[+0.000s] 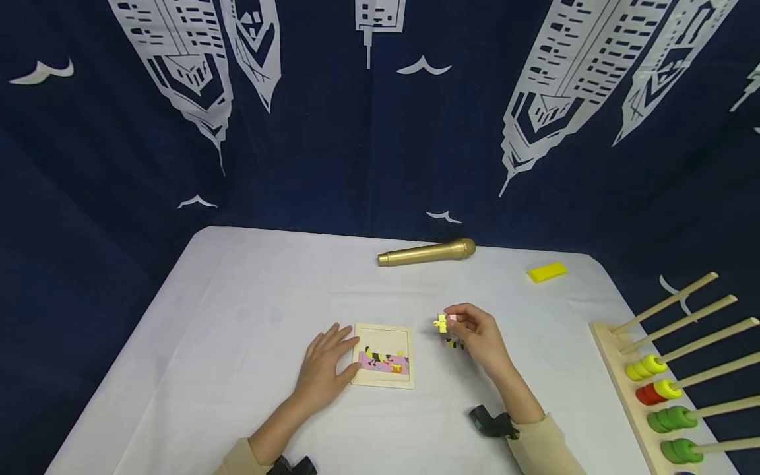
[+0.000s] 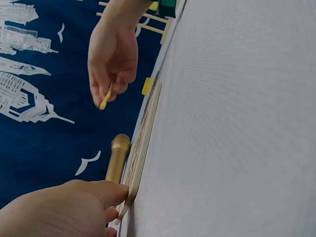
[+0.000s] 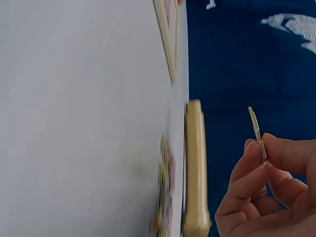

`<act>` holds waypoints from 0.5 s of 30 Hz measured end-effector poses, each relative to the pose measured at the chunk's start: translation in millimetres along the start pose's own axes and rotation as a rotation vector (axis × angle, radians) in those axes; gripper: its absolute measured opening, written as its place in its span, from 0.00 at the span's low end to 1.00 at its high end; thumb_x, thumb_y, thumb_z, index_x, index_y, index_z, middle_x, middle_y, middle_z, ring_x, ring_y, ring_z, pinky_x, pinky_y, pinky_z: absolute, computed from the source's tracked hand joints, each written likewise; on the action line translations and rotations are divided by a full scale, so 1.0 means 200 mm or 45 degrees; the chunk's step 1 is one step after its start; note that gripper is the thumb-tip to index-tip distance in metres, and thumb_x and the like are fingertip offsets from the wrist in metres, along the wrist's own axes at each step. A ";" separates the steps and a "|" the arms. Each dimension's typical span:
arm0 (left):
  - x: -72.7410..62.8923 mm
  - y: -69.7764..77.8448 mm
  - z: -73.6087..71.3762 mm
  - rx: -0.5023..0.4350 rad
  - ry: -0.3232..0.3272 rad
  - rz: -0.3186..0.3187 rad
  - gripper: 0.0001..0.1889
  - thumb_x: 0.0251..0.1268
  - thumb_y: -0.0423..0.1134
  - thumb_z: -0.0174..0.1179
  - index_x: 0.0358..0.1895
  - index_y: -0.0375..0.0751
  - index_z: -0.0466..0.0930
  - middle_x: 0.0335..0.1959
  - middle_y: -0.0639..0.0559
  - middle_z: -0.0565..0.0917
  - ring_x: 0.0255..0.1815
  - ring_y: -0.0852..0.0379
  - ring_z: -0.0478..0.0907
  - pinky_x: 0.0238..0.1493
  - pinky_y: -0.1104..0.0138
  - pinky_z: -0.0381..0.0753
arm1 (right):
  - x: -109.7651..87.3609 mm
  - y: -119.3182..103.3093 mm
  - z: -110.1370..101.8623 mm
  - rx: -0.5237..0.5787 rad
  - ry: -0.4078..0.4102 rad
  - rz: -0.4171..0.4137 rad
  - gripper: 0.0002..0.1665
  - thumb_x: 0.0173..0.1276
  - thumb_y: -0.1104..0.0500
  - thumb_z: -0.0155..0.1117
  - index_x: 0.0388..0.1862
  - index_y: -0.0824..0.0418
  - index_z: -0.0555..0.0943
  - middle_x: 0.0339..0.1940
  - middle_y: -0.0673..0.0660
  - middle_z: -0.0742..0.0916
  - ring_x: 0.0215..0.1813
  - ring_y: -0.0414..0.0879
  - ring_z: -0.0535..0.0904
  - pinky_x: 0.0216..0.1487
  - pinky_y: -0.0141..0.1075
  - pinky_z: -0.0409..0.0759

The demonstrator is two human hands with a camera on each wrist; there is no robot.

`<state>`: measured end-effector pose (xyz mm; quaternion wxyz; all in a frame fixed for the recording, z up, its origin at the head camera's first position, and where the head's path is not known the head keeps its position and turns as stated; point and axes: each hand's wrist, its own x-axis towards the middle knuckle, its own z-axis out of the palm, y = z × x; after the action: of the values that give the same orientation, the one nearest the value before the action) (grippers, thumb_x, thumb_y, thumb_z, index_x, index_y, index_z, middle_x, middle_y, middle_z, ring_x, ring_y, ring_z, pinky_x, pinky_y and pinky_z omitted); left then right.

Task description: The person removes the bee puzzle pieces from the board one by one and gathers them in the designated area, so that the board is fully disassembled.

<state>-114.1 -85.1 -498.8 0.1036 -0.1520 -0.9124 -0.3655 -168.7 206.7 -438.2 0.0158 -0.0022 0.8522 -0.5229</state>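
A small wooden puzzle board [image 1: 382, 384] lies on the table, with pink, black and yellow pieces filling the lower part of its frame. My left hand [image 1: 323, 369] rests at the board's left side, fingers extended, thumb and index fingertips touching the rim. To the right of the board, my right hand [image 1: 482, 338] pinches a thin puzzle piece [image 1: 441, 323], yellow and pink, between thumb and fingers. In the right wrist view this piece [image 3: 256, 126] is held edge-on above the table. Beneath that hand lie loose puzzle pieces [image 1: 454, 343], partly hidden by it and blurred in the right wrist view.
A gold microphone [image 1: 426, 253] lies behind the board near the table's far edge. Farther right is a yellow block [image 1: 547, 272]. A wooden peg rack [image 1: 623, 389] with yellow, red and green rings stands along the right side. A dark blue printed curtain [image 1: 368, 132] hangs behind.
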 end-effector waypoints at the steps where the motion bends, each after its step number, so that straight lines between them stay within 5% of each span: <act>1: 0.00 0.00 0.00 0.002 0.002 0.003 0.23 0.57 0.38 0.68 0.57 0.36 0.81 0.66 0.40 0.75 0.74 0.39 0.62 0.73 0.43 0.55 | -0.01 0.01 -0.04 -0.012 0.022 0.012 0.13 0.69 0.66 0.61 0.51 0.67 0.80 0.40 0.61 0.81 0.35 0.42 0.76 0.33 0.30 0.79; 8: 0.00 -0.01 0.00 0.012 0.011 0.013 0.23 0.57 0.38 0.69 0.57 0.36 0.81 0.66 0.41 0.76 0.74 0.39 0.63 0.73 0.44 0.55 | -0.06 0.12 -0.24 -0.111 0.195 0.066 0.13 0.70 0.65 0.61 0.51 0.68 0.79 0.38 0.57 0.80 0.34 0.41 0.77 0.31 0.28 0.77; 15: 0.00 -0.01 0.01 0.021 0.005 0.006 0.23 0.57 0.38 0.69 0.57 0.36 0.80 0.66 0.41 0.75 0.74 0.39 0.63 0.73 0.43 0.55 | -0.09 0.21 -0.34 -0.077 0.271 0.114 0.15 0.69 0.67 0.60 0.53 0.72 0.76 0.33 0.53 0.81 0.32 0.35 0.78 0.31 0.27 0.79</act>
<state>-114.5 -84.3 -501.5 0.1077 -0.1526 -0.9148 -0.3581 -153.0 285.9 -443.8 -0.0516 0.0910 0.8636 -0.4931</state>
